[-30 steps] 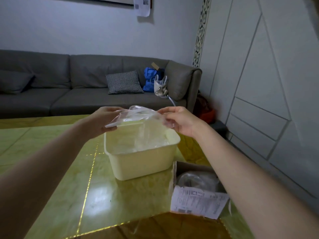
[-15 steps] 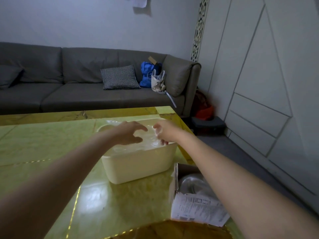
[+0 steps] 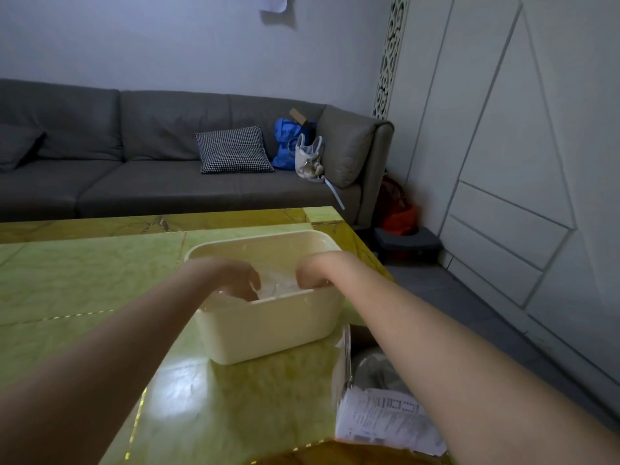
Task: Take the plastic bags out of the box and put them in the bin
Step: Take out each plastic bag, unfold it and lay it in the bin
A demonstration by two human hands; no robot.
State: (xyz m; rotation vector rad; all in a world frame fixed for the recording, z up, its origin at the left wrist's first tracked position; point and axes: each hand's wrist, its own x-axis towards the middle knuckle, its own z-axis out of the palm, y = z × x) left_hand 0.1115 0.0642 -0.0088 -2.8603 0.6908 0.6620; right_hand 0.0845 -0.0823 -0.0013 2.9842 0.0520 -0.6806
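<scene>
Both hands were down inside the bin [image 3: 268,327] on the table [image 3: 84,280], left hand [image 3: 240,280] and right hand [image 3: 310,275] pressing the bag [image 3: 276,285]; their grip I couldn't tell. The box [image 3: 344,360] sat beside it.

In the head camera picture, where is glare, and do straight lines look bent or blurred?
Head view: a bright glare patch lies on the glossy green table in front of the cream bin; the wide lens tilts and bends the wall panels at right; the room is dim, and the near forearms and the box label look soft.
</scene>
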